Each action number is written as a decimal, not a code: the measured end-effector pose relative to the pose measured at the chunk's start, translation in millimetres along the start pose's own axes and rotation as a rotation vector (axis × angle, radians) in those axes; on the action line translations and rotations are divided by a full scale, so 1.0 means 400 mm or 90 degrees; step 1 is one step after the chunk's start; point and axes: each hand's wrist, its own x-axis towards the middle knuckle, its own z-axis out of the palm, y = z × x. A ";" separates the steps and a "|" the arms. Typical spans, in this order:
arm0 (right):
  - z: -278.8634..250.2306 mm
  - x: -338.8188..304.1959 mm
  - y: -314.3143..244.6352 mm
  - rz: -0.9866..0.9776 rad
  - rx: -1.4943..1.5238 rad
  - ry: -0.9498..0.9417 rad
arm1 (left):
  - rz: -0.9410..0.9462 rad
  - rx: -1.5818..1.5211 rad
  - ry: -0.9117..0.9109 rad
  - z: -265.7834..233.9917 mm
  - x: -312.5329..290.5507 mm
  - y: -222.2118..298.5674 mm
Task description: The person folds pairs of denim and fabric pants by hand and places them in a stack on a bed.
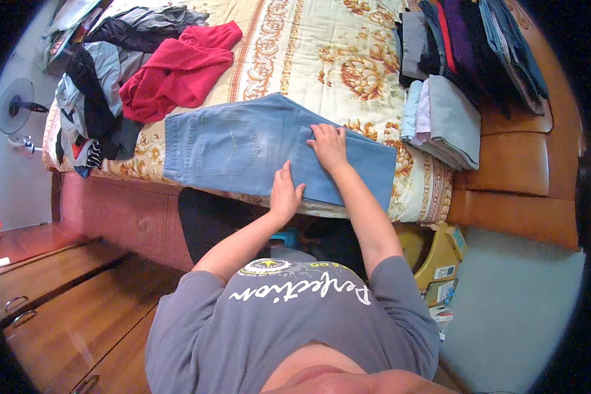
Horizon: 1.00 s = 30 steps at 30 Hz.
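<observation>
A pair of light blue jeans (pixel 253 141) lies across the near edge of the bed, folded lengthwise, with the waist at the left and the legs toward the right. A back pocket with stitching faces up. My left hand (pixel 286 194) rests at the near edge of the jeans around the middle, fingers extended and holding nothing. Farther up and to the right, my right hand (pixel 328 146) lies on the leg part, its fingers spread over the denim.
Loose clothes lie at the left: a red garment (pixel 177 72), grey and black ones (pixel 98 85). Folded grey clothes (pixel 450 118) and a stack of dark folded clothes (pixel 486 46) stand at the right by the wooden headboard (pixel 512 164). A fan (pixel 18 105) stands far left.
</observation>
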 end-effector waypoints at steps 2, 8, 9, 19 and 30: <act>0.010 0.029 -0.024 0.060 -0.033 -0.076 | -0.079 -0.035 -0.038 0.008 0.022 0.003; 0.015 0.090 -0.050 0.082 -0.035 -0.167 | -0.110 -0.113 0.032 0.013 0.036 -0.028; 0.023 0.082 -0.052 0.105 -0.041 -0.151 | -0.123 -0.109 -0.006 0.000 0.042 -0.024; 0.075 -0.101 -0.169 0.196 -0.106 -0.152 | 0.021 -0.037 -0.012 -0.038 -0.008 -0.063; -0.142 -0.318 0.160 0.428 -0.300 -0.145 | 0.195 -0.006 -0.044 -0.072 -0.020 -0.130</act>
